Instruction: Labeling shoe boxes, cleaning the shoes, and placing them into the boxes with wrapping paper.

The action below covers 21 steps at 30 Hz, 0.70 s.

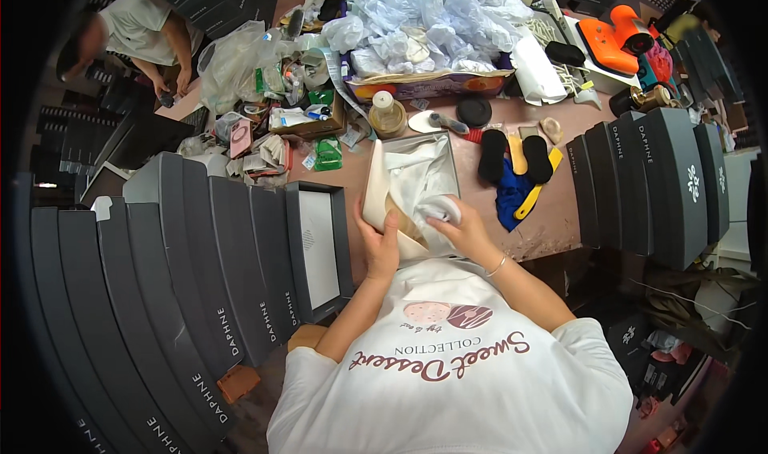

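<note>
Close to my body, my left hand (379, 248) is closed around a cream pointed shoe (375, 190), which is tilted with its toe pointing away from me. My right hand (466, 232) pinches a piece of white tissue paper (441, 208) beside the shoe's heel end. Beneath both hands sits an open grey shoe box (455, 171), lined with white paper (416, 164). The lower part of the box is hidden by my hands and shirt. Left of it stands another open box part (294, 214), dark outside with a white inside.
Dark shoe boxes (184, 254) stand in a row at left, and more (672, 186) at right. Behind are a carton (432, 84) of crumpled paper, a jar (387, 116), black brushes (494, 156), a yellow-handled tool (528, 202) and a blue cloth (512, 196). Another person (148, 30) works far left.
</note>
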Tool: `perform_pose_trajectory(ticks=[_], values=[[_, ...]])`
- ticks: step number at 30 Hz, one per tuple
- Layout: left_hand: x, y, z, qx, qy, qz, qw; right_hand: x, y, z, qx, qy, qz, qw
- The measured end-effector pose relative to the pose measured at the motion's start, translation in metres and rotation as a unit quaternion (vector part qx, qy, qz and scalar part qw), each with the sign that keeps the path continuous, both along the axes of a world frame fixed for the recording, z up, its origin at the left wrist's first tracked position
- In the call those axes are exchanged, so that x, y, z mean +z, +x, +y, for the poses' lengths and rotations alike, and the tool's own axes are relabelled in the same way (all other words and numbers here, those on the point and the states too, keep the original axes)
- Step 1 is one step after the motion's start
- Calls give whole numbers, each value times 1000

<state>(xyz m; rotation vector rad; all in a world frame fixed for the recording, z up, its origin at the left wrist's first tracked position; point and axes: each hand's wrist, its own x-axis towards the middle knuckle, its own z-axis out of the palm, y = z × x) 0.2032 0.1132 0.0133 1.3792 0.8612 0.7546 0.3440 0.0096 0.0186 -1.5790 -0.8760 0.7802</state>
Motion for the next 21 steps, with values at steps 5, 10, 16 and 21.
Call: perform_pose_trajectory(ticks=[5, 10, 16, 21], values=[[2, 0, 9, 3, 13, 32, 999, -67, 6, -3, 54, -57, -329, 941], [-20, -11, 34, -3, -423, -139, 896, 2, 21, 10, -26, -32, -197, 980], [7, 5, 6, -44, -407, -173, 896, 47, 10, 44, 116, -25, -356, 927], [-3, -1, -8, -24, -383, -133, 914, 28, -3, 31, 127, 70, -222, 964]])
